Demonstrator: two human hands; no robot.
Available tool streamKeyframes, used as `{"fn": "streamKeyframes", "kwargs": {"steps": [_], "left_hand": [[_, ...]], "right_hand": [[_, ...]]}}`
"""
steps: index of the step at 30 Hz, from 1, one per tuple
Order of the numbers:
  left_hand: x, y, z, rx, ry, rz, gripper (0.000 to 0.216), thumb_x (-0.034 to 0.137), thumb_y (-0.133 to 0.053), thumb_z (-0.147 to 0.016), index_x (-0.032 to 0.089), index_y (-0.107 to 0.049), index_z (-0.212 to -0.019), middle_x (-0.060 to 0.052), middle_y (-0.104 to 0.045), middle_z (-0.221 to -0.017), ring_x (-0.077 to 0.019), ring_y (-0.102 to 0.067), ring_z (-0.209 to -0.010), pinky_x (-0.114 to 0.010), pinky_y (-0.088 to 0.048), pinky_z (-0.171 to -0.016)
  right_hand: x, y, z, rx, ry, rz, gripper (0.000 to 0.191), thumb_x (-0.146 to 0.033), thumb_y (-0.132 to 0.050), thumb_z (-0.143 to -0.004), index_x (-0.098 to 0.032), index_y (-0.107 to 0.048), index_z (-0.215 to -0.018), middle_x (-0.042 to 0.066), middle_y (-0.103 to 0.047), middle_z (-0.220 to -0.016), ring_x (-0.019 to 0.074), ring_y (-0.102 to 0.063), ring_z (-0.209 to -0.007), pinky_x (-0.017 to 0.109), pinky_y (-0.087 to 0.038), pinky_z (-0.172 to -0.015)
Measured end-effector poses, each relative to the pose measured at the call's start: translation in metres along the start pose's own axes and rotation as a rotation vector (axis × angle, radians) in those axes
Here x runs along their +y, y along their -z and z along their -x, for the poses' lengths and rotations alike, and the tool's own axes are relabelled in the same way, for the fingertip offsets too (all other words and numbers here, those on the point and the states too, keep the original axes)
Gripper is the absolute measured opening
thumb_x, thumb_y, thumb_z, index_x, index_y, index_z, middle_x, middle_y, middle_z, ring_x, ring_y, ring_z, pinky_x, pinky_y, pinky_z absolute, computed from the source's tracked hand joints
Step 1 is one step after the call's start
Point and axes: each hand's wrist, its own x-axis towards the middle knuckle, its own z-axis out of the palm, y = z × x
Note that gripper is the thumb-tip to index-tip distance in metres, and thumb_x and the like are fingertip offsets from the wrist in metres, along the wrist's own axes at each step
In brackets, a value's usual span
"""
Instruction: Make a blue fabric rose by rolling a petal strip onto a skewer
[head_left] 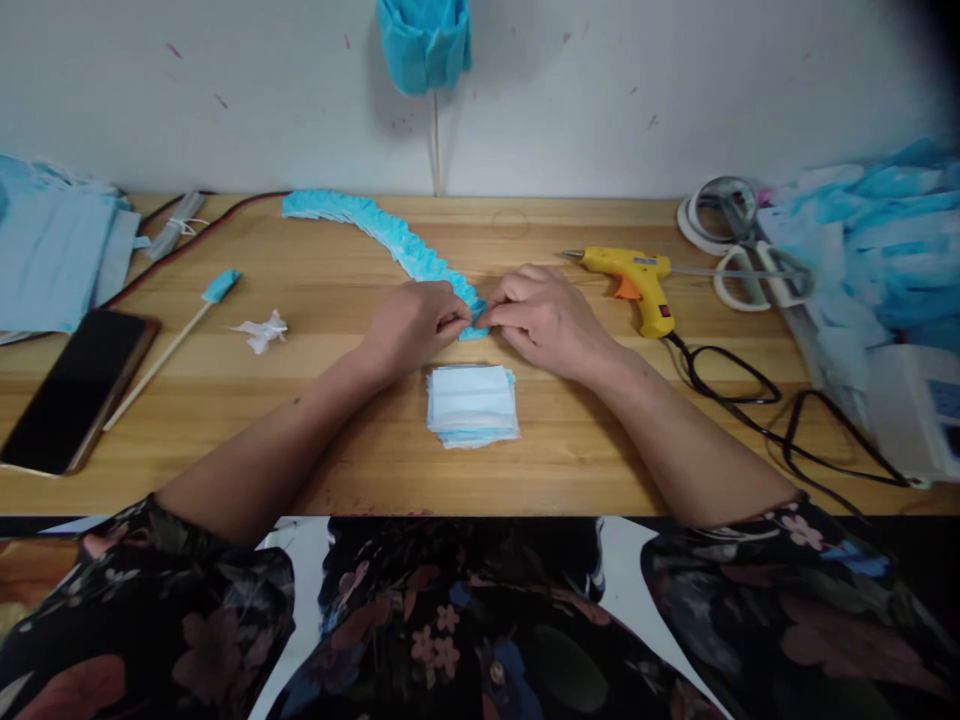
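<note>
Both hands meet at the near end of the blue strip [390,236], just behind the stack [472,404] of pale blue-white squares. Left hand [415,325] and right hand [541,318] are each pinched narrow on that end, fingertips almost touching each other, thumbs and forefingers closed on the folded blue material. Neither hand is nearer; they sit level, one on each side of the strip's end.

The strip's long axis runs from the hands away and to the left, curving in an arc toward the back left of the stack and ending near the wall. It looks built of many overlapped pieces, flat on the table [525,470]. All of its free length lies beyond the left hand's side; nothing of it extends to the right of the stack.

The stack lies just in front of the hands, between the forearms, not touched.

Right of the stack: glue gun [634,280], nozzle pointing left, cord trailing toward the near edge; scissors [742,265] beyond it. Left of the stack: small white scrap [261,330], stick [169,350] with a blue tip, phone [75,390] further left. Behind the stack, against the wall, a blue flower [424,40] on a stem.
</note>
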Motion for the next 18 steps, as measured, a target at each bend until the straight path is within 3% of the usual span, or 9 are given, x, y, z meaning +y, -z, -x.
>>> {"fn": "streamKeyframes", "kwargs": {"steps": [5,11,18], "left_hand": [[-0.005,0.001,0.004,0.021,-0.074,0.003,0.025,0.021,-0.056,-0.096,0.020,-0.076,-0.081,-0.005,-0.072,-0.082,-0.0180,-0.066,-0.079,-0.030,-0.049,-0.076],[-0.010,0.002,0.009,0.006,-0.095,0.029,0.027,0.019,-0.054,-0.097,0.023,-0.080,-0.098,-0.006,-0.077,-0.094,-0.0202,-0.069,-0.089,-0.033,-0.052,-0.082],[-0.012,0.014,0.016,-0.027,-0.139,0.054,0.034,0.015,-0.047,-0.099,0.022,-0.080,-0.105,-0.009,-0.077,-0.104,-0.0224,-0.070,-0.099,-0.037,-0.055,-0.088]], "right_hand": [[-0.001,0.008,0.001,0.074,-0.033,-0.006,0.041,-0.008,-0.048,-0.095,-0.030,-0.083,-0.102,0.005,-0.076,-0.110,0.0254,-0.061,-0.105,0.047,-0.045,-0.093],[-0.004,0.002,0.000,0.016,-0.006,0.022,0.041,-0.008,-0.052,-0.094,-0.032,-0.082,-0.107,0.003,-0.074,-0.130,0.0284,-0.059,-0.122,0.051,-0.047,-0.100],[0.000,-0.001,0.001,-0.021,-0.031,-0.002,0.040,-0.010,-0.050,-0.097,-0.031,-0.083,-0.106,0.004,-0.072,-0.135,0.0284,-0.059,-0.127,0.052,-0.048,-0.104]]}}
